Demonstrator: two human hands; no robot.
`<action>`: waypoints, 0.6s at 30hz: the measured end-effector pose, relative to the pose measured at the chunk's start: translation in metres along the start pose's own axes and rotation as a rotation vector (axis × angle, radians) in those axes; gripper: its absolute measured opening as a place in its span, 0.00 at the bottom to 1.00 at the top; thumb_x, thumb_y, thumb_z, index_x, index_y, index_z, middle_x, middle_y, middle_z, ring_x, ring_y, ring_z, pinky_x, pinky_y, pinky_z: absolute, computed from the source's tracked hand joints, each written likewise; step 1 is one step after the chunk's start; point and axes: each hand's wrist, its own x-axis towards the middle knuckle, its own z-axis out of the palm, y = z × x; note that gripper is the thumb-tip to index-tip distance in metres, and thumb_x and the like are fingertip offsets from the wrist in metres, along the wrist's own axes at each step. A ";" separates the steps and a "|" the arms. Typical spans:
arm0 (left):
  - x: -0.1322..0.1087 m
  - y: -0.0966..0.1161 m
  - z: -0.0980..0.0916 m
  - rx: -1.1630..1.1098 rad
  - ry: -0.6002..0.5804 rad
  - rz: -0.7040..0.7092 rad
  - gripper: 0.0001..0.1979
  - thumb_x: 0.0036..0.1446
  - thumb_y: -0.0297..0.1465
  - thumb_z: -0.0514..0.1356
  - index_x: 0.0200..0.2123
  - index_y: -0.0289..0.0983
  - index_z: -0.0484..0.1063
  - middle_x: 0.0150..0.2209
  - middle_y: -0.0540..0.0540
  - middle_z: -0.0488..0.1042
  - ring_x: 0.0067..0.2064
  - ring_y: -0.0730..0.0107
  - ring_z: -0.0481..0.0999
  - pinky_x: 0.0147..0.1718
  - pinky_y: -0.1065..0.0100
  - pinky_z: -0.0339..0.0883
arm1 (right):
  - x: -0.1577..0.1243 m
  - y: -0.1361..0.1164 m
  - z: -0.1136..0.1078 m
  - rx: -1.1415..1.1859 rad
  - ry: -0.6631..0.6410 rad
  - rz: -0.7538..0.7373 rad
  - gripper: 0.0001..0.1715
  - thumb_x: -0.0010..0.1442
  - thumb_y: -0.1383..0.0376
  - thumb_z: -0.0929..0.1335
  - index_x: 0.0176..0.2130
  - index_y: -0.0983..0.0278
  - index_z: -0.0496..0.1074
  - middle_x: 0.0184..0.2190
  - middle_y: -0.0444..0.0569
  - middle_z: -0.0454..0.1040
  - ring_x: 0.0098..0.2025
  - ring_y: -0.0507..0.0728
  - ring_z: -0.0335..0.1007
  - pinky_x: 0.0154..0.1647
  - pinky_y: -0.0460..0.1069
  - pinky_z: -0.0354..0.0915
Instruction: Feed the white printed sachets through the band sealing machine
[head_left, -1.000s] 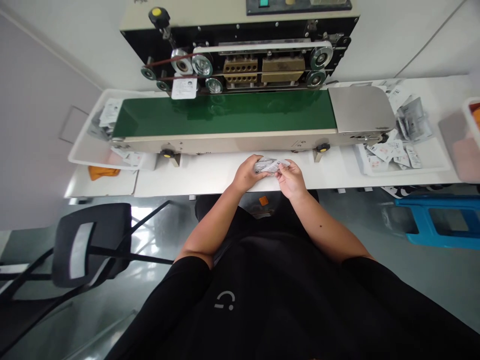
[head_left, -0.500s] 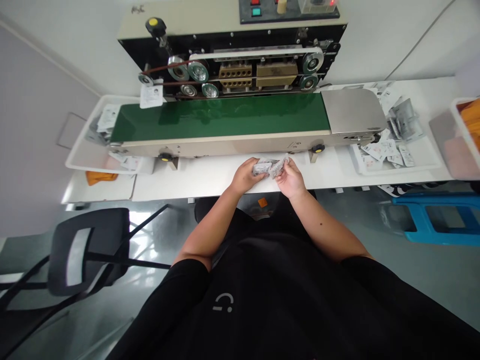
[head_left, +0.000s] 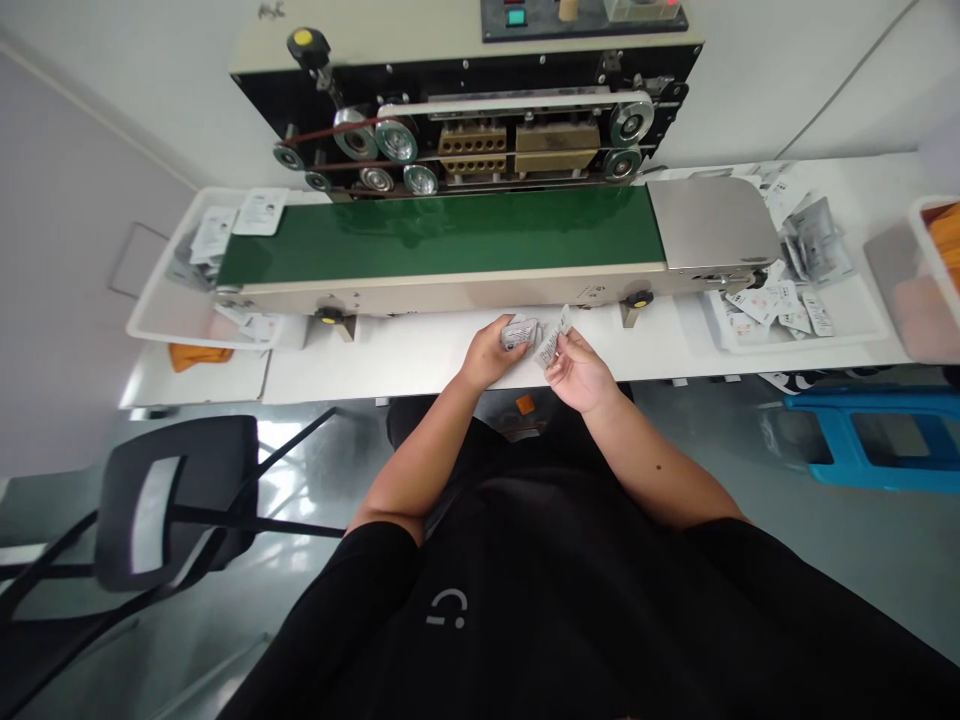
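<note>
Several small printed sachets (head_left: 517,333) are bunched in my left hand (head_left: 487,355), whose fingers are closed round them. My right hand (head_left: 581,372) pinches one printed sachet (head_left: 553,338), tilted up beside the bunch. Both hands are above the white table (head_left: 420,350), close to its front edge. Just beyond them runs the green conveyor belt (head_left: 465,235) of a band sealing machine (head_left: 465,70). On the belt's left end lies another white sachet (head_left: 259,212), away from my hands.
A white bin (head_left: 150,320) with sachets stands at the belt's left end, near an orange cloth-like piece (head_left: 199,356). At right are a tray (head_left: 855,325) of sachets and a bin (head_left: 911,320) with orange contents. A black chair (head_left: 225,450) and blue stool (head_left: 825,400) stand below.
The sachet on the belt has moved left, out from the rollers to the belt's end. My right hand has turned its sachet more upright and shifted slightly from the bunch.
</note>
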 end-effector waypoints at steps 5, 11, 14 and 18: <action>0.001 0.000 0.000 0.013 -0.009 0.007 0.19 0.59 0.37 0.70 0.52 0.37 0.76 0.46 0.43 0.85 0.45 0.60 0.83 0.47 0.62 0.76 | -0.027 -0.007 0.020 -0.069 -0.046 0.158 0.18 0.66 0.56 0.76 0.51 0.59 0.72 0.39 0.45 0.80 0.33 0.51 0.79 0.19 0.39 0.67; 0.002 -0.004 0.001 0.027 0.004 0.020 0.20 0.58 0.37 0.71 0.52 0.38 0.75 0.46 0.42 0.84 0.46 0.57 0.83 0.48 0.59 0.78 | -0.040 -0.049 0.026 -0.254 -0.087 -0.004 0.21 0.58 0.67 0.79 0.50 0.61 0.77 0.43 0.46 0.81 0.38 0.51 0.82 0.34 0.42 0.80; 0.001 -0.004 0.000 0.037 -0.009 -0.005 0.19 0.58 0.37 0.71 0.51 0.38 0.75 0.44 0.43 0.84 0.44 0.58 0.84 0.46 0.59 0.78 | -0.030 -0.097 0.024 -0.384 -0.001 -0.194 0.17 0.60 0.66 0.79 0.48 0.62 0.78 0.41 0.47 0.81 0.36 0.50 0.81 0.34 0.42 0.79; 0.001 -0.002 -0.001 0.050 -0.020 -0.017 0.19 0.59 0.38 0.71 0.51 0.38 0.76 0.43 0.43 0.84 0.43 0.59 0.83 0.46 0.61 0.77 | -0.002 -0.174 0.026 -0.555 0.195 -0.385 0.07 0.69 0.65 0.74 0.43 0.67 0.74 0.31 0.48 0.78 0.29 0.49 0.78 0.31 0.43 0.76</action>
